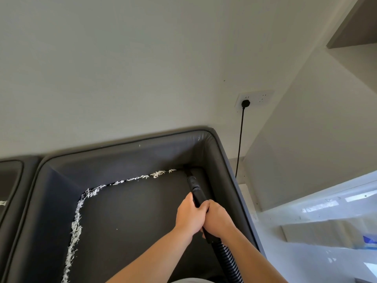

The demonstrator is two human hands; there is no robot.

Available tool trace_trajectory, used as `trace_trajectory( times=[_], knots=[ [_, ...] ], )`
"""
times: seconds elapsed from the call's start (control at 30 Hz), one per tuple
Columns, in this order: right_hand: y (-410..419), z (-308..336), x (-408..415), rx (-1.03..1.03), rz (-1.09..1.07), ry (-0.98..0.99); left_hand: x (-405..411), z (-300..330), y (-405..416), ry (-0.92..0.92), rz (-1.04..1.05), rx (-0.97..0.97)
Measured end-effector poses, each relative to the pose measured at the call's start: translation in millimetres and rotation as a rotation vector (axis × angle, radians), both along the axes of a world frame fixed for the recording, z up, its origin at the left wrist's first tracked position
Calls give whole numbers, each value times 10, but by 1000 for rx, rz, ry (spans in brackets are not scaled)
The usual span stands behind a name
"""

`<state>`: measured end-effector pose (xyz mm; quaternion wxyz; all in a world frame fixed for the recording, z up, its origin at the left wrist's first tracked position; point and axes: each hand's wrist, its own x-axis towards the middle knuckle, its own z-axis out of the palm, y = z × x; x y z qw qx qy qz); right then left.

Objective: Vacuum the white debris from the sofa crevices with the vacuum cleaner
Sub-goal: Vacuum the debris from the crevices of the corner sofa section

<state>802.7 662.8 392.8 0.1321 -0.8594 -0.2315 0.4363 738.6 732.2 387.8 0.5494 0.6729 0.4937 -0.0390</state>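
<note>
Hidden: nozzle tip [186, 170] sunk in the sofa's [126, 225] back-right crevice; hose [226, 260] cut off at 6 o'clock.
Hands: L hand [190, 214] & R hand [218, 218] both wrapped tight round the vacuum wand [196, 190].
Debris: white debris [89, 193] lines back + left crevices, 9–12 o'clock of the seat.
Count: 2 hands, 1 wand, 1 plug [245, 103] in wall socket [255, 100].

A dark sofa [132, 221] is carrying white debris [76, 225] lying along its left and back crevices, beside its seat cushion.
</note>
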Motion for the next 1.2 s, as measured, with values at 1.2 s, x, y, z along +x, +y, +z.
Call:
trace_trajectory(
  times=[1.2],
  knots=[
    [101, 180, -41, 95, -114, 133, -84, 87, 129, -42, 68, -37]
  ],
)
